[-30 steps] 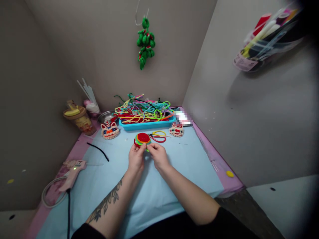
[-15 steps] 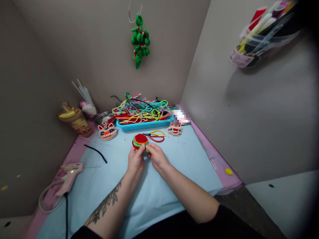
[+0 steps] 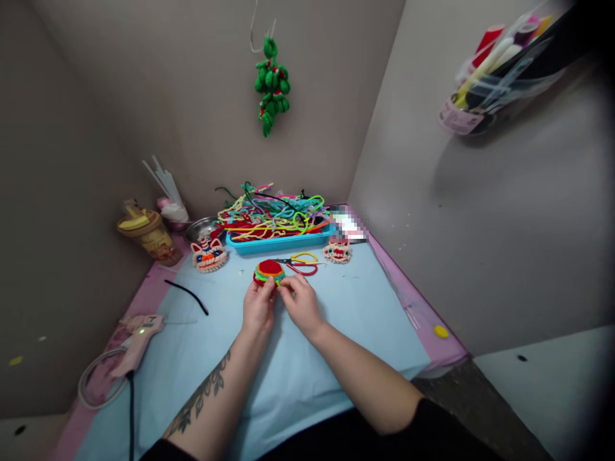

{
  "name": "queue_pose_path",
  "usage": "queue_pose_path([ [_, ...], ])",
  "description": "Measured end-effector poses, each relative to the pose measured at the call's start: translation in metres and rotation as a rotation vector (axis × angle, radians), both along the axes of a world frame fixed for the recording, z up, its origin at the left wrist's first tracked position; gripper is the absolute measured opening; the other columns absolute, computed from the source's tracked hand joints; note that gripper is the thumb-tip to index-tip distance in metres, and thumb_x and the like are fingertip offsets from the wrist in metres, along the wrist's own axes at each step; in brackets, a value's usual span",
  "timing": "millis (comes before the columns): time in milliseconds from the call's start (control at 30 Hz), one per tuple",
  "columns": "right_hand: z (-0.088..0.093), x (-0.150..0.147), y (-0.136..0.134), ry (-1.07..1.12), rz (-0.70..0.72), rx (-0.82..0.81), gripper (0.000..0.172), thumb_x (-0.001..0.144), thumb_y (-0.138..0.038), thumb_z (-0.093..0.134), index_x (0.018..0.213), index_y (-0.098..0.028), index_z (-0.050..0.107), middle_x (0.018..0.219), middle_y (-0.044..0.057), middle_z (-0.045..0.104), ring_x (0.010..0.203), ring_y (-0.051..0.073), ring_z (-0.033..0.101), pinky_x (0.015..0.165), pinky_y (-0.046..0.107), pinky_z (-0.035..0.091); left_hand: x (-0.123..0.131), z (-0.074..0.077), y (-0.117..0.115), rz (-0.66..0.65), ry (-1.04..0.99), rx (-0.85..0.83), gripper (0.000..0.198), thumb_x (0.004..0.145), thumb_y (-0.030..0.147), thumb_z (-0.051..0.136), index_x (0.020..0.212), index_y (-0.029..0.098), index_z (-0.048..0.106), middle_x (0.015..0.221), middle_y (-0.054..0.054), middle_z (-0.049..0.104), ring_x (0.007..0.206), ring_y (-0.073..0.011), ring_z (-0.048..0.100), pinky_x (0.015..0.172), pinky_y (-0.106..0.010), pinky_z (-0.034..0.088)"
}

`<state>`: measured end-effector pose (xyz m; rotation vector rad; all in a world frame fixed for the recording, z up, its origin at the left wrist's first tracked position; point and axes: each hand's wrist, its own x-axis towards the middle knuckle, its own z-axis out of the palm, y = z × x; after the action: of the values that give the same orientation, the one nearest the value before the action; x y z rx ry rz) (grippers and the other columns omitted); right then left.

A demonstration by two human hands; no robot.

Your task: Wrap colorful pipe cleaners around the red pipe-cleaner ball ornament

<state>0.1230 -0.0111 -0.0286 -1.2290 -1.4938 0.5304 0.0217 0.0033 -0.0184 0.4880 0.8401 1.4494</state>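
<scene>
Head view: the disc (image 3: pixel 269 269) is held just in front of the tray (image 3: pixel 278 244), low over the counter (image 3: pixel 336 307). Its near edge is pinched by both grips, with the left hand (image 3: pixel 258 306) and right hand (image 3: pixel 302 304) closed on it. The red middle and several coloured rings look already wound, but the outer green bit seems not finished off yet, so late-ish probably. Scissors (image 3: pixel 300 262) are parked in front of the tray too.
</scene>
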Motion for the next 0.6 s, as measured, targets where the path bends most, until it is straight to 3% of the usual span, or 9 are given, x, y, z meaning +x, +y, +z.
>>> queue_pose_path([
  [233, 0.0018, 0.0079, 0.0038, -0.029, -0.028, 0.064, 0.013, 0.087, -0.022, 0.047, 0.078, -0.021, 0.057, 0.085, 0.005, 0.056, 0.087, 0.02, 0.054, 0.079, 0.032, 0.043, -0.0022, -0.0017, -0.0021, -0.079, 0.19, 0.068, 0.052, 0.054, 0.024, 0.085, 0.098, 0.016, 0.059, 0.078, -0.004, 0.073, 0.07, -0.0132, 0.068, 0.072, -0.024, 0.051],
  [600, 0.0053, 0.0083, 0.008, 0.277, -0.069, -0.028, 0.011, 0.08, -0.021, 0.051, 0.069, -0.022, 0.051, 0.081, 0.002, 0.05, 0.079, 0.017, 0.051, 0.072, 0.029, 0.043, 0.0026, -0.0006, -0.0012, -0.06, 0.262, 0.09, 0.047, 0.052, 0.027, 0.086, 0.09, 0.013, 0.06, 0.069, -0.005, 0.072, 0.06, -0.0139, 0.066, 0.068, -0.026, 0.05],
])
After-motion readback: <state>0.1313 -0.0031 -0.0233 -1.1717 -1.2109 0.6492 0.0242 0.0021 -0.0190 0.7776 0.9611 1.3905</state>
